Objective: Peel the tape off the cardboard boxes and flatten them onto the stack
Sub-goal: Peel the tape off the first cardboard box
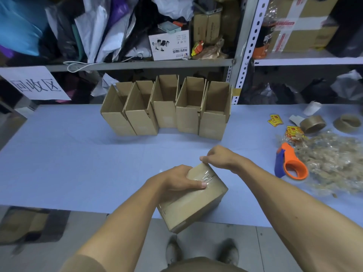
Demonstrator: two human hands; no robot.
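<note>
Your left hand (176, 181) grips the sealed cardboard box (193, 201) over the table edge (78, 208); your right hand (220, 158) pinches the tape (206, 174) at its far end. The tape seam runs toward you.

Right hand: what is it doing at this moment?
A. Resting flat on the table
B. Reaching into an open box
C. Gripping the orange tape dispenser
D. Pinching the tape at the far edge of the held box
D: the right hand pinches the clear tape at the far edge of the cardboard box, which the left hand grips.

Blue table (68, 163), open boxes (167, 110), tape rolls (313, 124), dispenser (290, 163)
</note>
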